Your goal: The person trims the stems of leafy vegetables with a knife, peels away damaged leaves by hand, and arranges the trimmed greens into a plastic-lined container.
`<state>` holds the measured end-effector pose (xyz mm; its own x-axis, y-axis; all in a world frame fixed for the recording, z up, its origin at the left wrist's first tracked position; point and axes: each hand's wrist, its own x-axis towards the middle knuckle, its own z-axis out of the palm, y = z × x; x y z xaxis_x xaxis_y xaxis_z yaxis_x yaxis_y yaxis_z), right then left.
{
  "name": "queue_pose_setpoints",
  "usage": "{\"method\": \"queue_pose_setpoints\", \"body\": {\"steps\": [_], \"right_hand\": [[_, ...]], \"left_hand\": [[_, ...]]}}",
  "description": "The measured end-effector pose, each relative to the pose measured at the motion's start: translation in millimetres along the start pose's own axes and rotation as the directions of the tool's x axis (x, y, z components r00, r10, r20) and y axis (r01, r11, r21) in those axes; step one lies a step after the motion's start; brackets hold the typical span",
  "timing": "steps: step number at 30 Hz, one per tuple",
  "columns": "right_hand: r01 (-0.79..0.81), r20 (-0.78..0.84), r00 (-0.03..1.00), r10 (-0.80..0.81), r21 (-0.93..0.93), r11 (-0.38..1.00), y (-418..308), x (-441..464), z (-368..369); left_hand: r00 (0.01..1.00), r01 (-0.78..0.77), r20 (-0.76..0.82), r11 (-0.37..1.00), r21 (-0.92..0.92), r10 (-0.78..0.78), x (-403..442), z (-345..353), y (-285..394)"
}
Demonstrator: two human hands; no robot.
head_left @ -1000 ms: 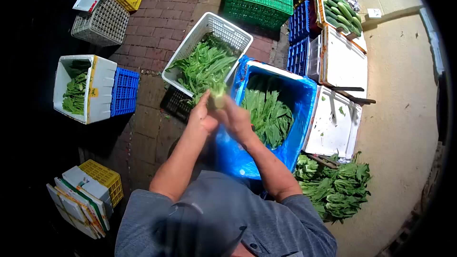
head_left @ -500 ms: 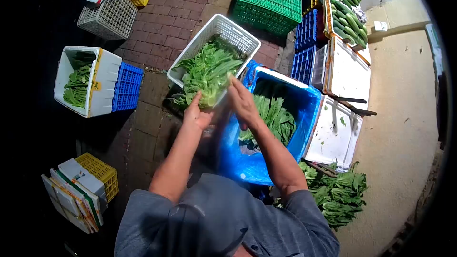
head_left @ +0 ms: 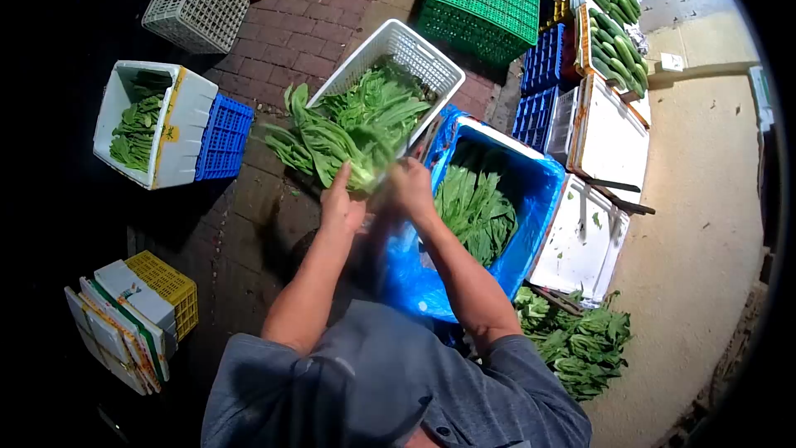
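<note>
A bunch of leafy greens point(head_left: 319, 143) hangs over the near left edge of the white basket point(head_left: 452, 83), its pale base toward me. My left hand point(head_left: 342, 207) is closed round that base. My right hand point(head_left: 410, 189) is just right of the base, fingers curled and partly smeared by motion; what they hold, if anything, cannot be made out. More greens point(head_left: 381, 104) lie inside the basket. Beside my right forearm stands a box lined with blue plastic point(head_left: 531, 207), with long leafy greens point(head_left: 477, 207) in it.
A pile of greens point(head_left: 580, 344) lies at the lower right, below white foam lids point(head_left: 580, 236). Cucumbers point(head_left: 618, 50) fill boxes at the upper right. Green crates point(head_left: 481, 8) stand behind the basket. At left are a foam box point(head_left: 186, 129) and a blue crate point(head_left: 224, 137).
The bunch in my left hand has swung out to the left, its leaves now spread past the basket's edge. My right hand has moved down slightly and its fingers have curled.
</note>
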<state>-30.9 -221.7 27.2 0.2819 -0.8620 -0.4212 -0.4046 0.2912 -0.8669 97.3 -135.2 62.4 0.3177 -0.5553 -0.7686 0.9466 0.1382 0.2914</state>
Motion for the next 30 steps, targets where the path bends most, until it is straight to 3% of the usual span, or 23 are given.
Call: {"method": "queue_pose_setpoints", "body": {"steps": [3, 6, 8, 10, 12, 15, 16, 18, 20, 22, 23, 24, 27, 28, 29, 30], "right_hand": [[-0.031, 0.018, 0.999, 0.029, 0.145, 0.989, -19, -2, -10], [0.038, 0.064, 0.997, -0.046, 0.120, 0.992, -60, -3, -17], [0.005, 0.203, 0.979, 0.010, -0.074, 0.997, -55, -6, -21], [0.010, 0.301, 0.952, 0.046, -0.182, 0.983, -50, -12, -21], [0.037, 0.286, 0.958, 0.014, -0.173, 0.984, -38, -21, -18], [-0.033, 0.357, 0.933, 0.055, -0.069, 0.997, -56, -33, -26], [-0.057, 0.369, 0.928, 0.061, -0.021, 0.998, -51, -36, -26], [-0.027, 0.357, 0.933, 0.034, -0.027, 0.999, -37, -37, -28], [-0.126, 0.317, 0.944, 0.095, 0.079, 0.989, -26, -40, -27], [-0.286, 0.299, 0.934, 0.197, 0.293, 0.912, -19, -47, -25], [-0.259, 0.252, 0.948, 0.193, 0.264, 0.929, -6, -46, -24], [-0.236, 0.204, 0.960, 0.190, 0.233, 0.943, 13, -44, -23], [-0.218, 0.104, 0.974, 0.203, 0.167, 0.962, 32, -48, -21], [-0.231, 0.094, 0.971, 0.218, 0.160, 0.960, 26, -50, -20], [-0.241, 0.085, 0.970, 0.230, 0.154, 0.958, 19, -51, -19], [-0.321, 0.116, 0.947, 0.300, 0.341, 0.883, 13, -60, -22]], "left_hand": [[0.998, 0.020, -0.061, 1.000, 0.003, -0.020, 3, -3, 6], [0.999, 0.051, -0.004, 0.995, 0.085, -0.051, 5, -12, 8], [0.993, 0.121, -0.007, 0.977, 0.173, -0.122, 4, -13, 11], [0.997, 0.069, -0.044, 0.962, 0.264, -0.060, -1, -5, 7], [0.996, 0.071, -0.069, 0.927, 0.369, -0.049, -25, 20, 10], [0.991, -0.022, 0.133, 0.928, 0.371, -0.030, -11, 2, -2], [0.998, -0.059, 0.054, 0.913, 0.404, 0.041, -20, 15, -3], [0.999, 0.003, 0.035, 0.876, 0.482, -0.023, -24, 17, -3], [0.989, 0.079, 0.069, 0.857, 0.510, -0.132, -20, 12, -6], [0.992, 0.092, -0.004, 0.720, 0.688, -0.123, -19, 17, -5], [0.993, 0.104, -0.040, 0.638, 0.763, -0.114, -20, 20, -6], [0.976, 0.000, 0.128, 0.592, 0.806, -0.174, 16, -19, -18], [0.977, 0.171, -0.128, 0.265, 0.949, -0.173, 14, -15, -14], [0.968, 0.199, -0.158, 0.216, 0.956, -0.194, 19, -16, -11], [0.987, 0.117, -0.095, 0.181, 0.977, -0.128, 20, -19, -13], [0.998, 0.036, -0.027, 0.140, 0.990, -0.063, 21, -21, -15]]}}
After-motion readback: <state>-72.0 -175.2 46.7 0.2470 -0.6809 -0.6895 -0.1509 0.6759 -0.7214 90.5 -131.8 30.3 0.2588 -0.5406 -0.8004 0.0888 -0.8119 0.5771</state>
